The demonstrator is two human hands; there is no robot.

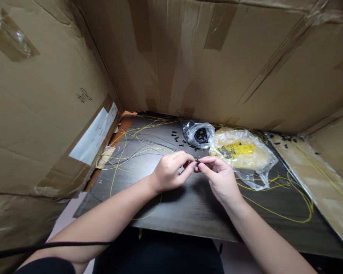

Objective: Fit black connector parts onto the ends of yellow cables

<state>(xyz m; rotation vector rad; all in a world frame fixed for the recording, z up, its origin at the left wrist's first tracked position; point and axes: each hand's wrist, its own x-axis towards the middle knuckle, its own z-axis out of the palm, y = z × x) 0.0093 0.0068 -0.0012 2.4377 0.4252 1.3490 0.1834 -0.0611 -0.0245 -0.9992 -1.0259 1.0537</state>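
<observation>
Close work on a small black piece point(198, 161)

Yellow strands point(126, 141) spread across the bench point(200, 213) beyond and to the left of the left hand point(174, 169), and one passes under that forearm. The left hand is pinched closed, apparently on a short end of yellow wire point(196, 161). The black piece sits just off its fingertips, between the two hands. The right hand point(221, 180) grips that piece between thumb and fingers; the fingers partly cover it, so how wire and piece meet cannot be told.

For parts this small, a light grip close to the join should serve best, with both hands in line so that the wire does not kink. The strand under the left forearm could drag, so that arm is better lifted than slid.

Loose black bits point(176, 138) lie just beyond the left hand. To their right, beyond the gap between the hands, a clear bag point(190, 131) stands open with a heap of black bits inside. Just beyond the right hand and to its right, a larger clear bag point(264, 158) lies spread open, holding small yellow pieces point(241, 148). A yellow loop point(300, 221) curves out right of the right hand.
</observation>
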